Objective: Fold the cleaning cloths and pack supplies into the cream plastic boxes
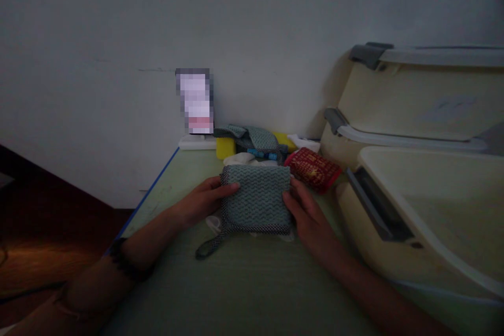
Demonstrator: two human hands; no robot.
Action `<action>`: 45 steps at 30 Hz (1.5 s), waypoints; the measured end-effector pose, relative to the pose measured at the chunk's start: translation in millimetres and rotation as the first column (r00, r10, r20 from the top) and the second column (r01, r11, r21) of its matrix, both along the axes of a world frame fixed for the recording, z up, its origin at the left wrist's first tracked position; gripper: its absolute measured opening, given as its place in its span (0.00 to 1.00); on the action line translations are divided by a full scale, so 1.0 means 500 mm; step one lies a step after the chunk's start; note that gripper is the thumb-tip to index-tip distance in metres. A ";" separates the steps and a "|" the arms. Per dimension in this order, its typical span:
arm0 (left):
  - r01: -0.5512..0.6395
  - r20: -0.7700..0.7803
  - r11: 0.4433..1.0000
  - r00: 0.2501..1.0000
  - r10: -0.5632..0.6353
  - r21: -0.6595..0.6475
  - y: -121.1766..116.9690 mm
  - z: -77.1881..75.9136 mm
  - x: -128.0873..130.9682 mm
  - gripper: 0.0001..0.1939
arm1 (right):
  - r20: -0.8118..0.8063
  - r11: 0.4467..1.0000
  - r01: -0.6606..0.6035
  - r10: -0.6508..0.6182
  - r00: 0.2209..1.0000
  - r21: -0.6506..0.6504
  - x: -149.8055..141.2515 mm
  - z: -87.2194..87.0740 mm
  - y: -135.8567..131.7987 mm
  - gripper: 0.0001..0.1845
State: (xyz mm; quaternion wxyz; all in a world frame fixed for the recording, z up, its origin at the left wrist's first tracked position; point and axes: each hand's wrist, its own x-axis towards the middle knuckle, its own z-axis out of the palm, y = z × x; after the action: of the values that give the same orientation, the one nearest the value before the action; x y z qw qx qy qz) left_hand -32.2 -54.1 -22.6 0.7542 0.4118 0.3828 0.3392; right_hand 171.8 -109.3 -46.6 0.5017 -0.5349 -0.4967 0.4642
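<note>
Between my two hands is a folded grey-green cleaning cloth [258, 197], held up over the table with its textured face toward me. A dark checked trim runs along its edge, and a hanging loop dangles at the lower left. My left hand [205, 197] pinches the left edge, thumb on the front. On the right edge, my right hand [305, 207] grips with its thumb in front and fingers behind. Part of something white and clear, perhaps plastic wrap [213, 223], shows behind the cloth; the rest of it is hidden.
Behind the cloth lie another grey-green cloth [260, 138], a yellow block [226, 148] and a red patterned packet [313, 169]. A phone [197, 102] with a blurred screen stands against the wall. Large cream bins [417, 220] with grey handles fill the right side.
</note>
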 end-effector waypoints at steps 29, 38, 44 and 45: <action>-0.133 -0.025 0.986 0.990 0.136 0.099 0.000 -0.002 0.006 0.17 | -0.125 1.000 -0.030 0.031 0.992 0.005 -0.005 0.005 -0.005 0.12; -0.234 -0.082 0.954 0.964 0.253 0.190 0.003 -0.007 0.011 0.19 | 0.119 0.998 0.029 -0.036 0.992 0.058 -0.001 0.007 -0.008 0.09; -0.289 -0.033 0.953 0.955 0.293 0.094 0.010 0.003 0.009 0.13 | 0.010 0.995 0.034 -0.035 0.999 0.092 0.001 0.002 -0.005 0.16; -0.299 -0.025 0.951 0.953 0.302 0.077 0.013 0.004 0.007 0.13 | -0.003 0.995 0.035 -0.035 0.999 0.094 0.001 0.002 -0.004 0.16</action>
State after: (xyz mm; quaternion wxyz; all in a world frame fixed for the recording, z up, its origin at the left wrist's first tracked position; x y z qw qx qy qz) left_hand -28.8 -47.5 -20.4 0.6712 0.3820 0.4422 0.4562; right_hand 172.2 -111.6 -45.5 0.5347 -0.5190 -0.5080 0.4320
